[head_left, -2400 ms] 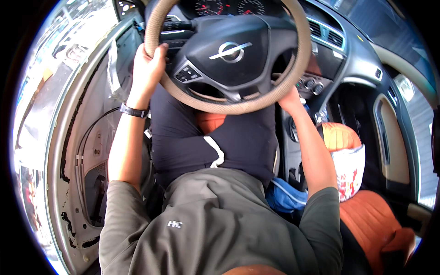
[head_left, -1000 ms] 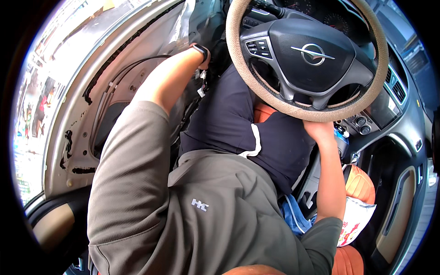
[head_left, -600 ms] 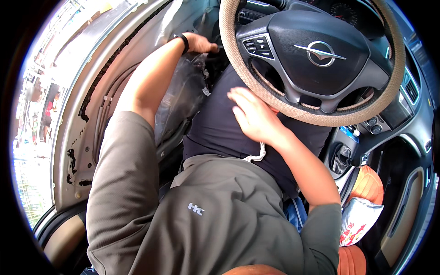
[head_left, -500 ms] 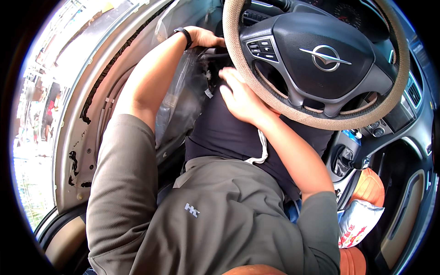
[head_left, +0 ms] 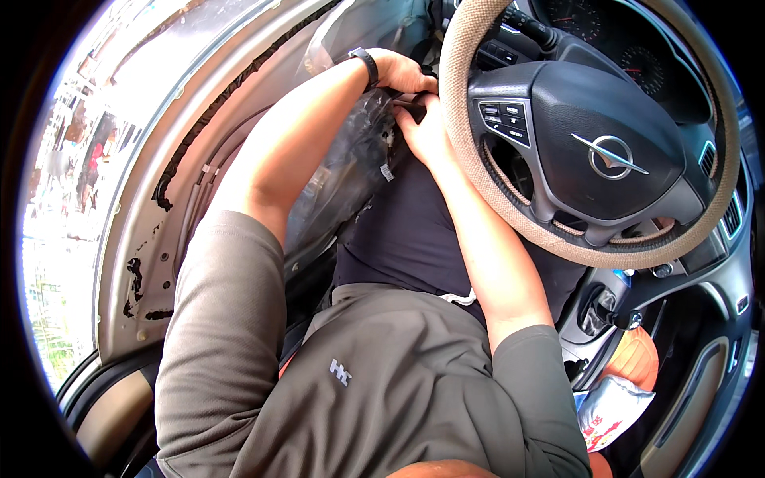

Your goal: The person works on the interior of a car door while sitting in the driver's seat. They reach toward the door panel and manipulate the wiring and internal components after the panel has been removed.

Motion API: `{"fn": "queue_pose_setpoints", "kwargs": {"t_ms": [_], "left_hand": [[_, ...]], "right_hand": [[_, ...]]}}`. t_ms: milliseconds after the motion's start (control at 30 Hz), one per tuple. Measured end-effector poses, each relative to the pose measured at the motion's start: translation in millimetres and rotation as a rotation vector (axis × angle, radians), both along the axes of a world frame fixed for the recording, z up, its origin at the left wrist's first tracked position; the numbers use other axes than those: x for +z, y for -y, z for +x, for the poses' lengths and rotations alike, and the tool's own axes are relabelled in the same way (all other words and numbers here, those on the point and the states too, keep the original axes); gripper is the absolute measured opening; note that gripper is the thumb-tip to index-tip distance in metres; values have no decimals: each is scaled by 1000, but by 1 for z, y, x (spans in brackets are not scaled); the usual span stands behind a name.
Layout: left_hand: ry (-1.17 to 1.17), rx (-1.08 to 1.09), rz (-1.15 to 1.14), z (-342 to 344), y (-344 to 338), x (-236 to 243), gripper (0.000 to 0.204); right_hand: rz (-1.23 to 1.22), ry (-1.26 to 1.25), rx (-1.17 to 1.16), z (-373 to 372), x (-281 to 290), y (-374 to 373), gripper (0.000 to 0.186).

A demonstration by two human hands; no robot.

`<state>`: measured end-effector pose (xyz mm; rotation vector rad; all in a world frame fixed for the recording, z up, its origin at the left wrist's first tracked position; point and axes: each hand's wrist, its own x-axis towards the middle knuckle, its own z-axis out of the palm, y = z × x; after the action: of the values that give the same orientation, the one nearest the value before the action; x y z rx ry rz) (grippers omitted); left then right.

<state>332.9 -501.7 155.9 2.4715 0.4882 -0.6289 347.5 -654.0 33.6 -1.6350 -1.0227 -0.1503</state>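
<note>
My left hand (head_left: 401, 72), with a black band on its wrist, is closed at the front end of the stripped door, left of the steering wheel (head_left: 464, 119). Just below it, my right hand (head_left: 429, 137) has its thumb and fingers closed around a dark narrow piece (head_left: 409, 103) that I cannot make out. The two hands nearly touch. What my left fingers grip is hidden. Clear plastic sheeting (head_left: 339, 171) hangs on the door's inner side beneath my left forearm. A small white tag (head_left: 387, 172) shows beside my dark-trousered leg.
The bare metal door frame (head_left: 151, 263) carries black sealant patches and thin cables (head_left: 195, 195). To the right are the gear lever (head_left: 599, 312), an orange seat cushion (head_left: 633, 357) and a white package with red print (head_left: 613, 410). Gauges (head_left: 641, 68) sit behind the wheel.
My right hand has moved up from above my thigh to the dark piece beside my left hand, and its fingers have closed. The whole view has shifted, with the wheel now farther right and lower.
</note>
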Motion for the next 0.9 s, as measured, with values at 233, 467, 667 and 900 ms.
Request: {"fn": "queue_pose_setpoints", "kwargs": {"t_ms": [233, 467, 667, 900], "left_hand": [[54, -81, 345, -17, 26, 19, 55], [120, -51, 406, -21, 14, 16, 67], [295, 134, 353, -16, 43, 6, 64], [133, 220, 322, -33, 65, 26, 60]], "right_hand": [[-114, -218, 32, -15, 38, 14, 35], [-13, -194, 74, -23, 50, 9, 34], [-135, 136, -3, 19, 12, 10, 46], [-55, -11, 36, 6, 15, 17, 38]]}}
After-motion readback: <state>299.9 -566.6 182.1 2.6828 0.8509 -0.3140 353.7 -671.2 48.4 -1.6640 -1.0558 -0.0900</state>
